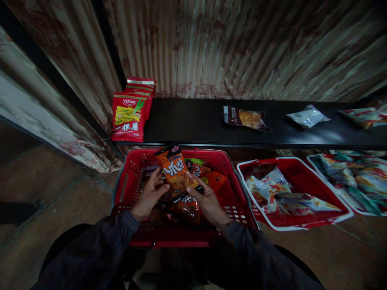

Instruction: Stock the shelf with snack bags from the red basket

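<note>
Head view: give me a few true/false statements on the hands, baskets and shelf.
1. Both hands, left hand and right hand, grip the orange snack bag. True.
2. The orange snack bag lies on the black shelf. False: it is held over the nearest red basket.
3. Red packets stand upright at the shelf's left end. True.
4. The second red basket holds nothing. False: it holds several snack packets.
</note>
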### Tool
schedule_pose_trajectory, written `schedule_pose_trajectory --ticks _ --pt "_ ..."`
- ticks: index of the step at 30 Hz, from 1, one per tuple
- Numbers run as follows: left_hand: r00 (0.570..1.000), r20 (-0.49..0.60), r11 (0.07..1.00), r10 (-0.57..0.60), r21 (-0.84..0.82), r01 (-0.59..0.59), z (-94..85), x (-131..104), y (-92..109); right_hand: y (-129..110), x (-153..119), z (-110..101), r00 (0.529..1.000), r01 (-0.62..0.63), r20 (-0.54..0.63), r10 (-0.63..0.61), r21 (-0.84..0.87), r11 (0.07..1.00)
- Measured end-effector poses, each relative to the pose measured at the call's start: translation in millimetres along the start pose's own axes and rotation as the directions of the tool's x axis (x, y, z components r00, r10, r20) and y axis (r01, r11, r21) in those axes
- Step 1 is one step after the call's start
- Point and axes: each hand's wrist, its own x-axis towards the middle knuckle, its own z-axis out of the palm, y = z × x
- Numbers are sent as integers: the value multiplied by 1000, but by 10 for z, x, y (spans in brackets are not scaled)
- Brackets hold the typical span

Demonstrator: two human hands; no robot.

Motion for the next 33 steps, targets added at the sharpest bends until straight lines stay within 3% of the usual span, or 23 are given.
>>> schedule_pose_trajectory --ticks 3,5,8,10,15,20,23,28,33 --pt "1000 10 997 14 -75 -13 -1 -2 27 9 -2 -15 993 120 6 -121 -172 978" --pt "999 32 988 -6 -154 11 17 -21 60 21 -1 -36 965 247 13 -260 -362 899" --pt "996 89 973 -3 -230 23 43 -44 126 30 -16 -58 866 432 78 -495 -615 660" --pt "989 149 963 21 -268 20 43 -40 163 21 -47 -54 790 519 179 -586 -705 484" --pt "974 214 939 70 -343 8 -4 29 159 -1 -147 -11 642 651 455 -617 -749 125" --pt "985 170 909 16 -412 57 -23 87 110 24 -201 24 602 645 615 -510 -751 -144" --pt "992 116 893 -42 -441 89 -8 102 121 58 -244 58 576 687 700 -422 -694 -213" --pt "993 102 875 -66 -473 106 24 93 150 97 -310 121 527 773 782 -333 -604 -196" --pt "990 87 880 -112 -454 139 28 90 134 91 -346 163 555 787 799 -231 -594 -166"
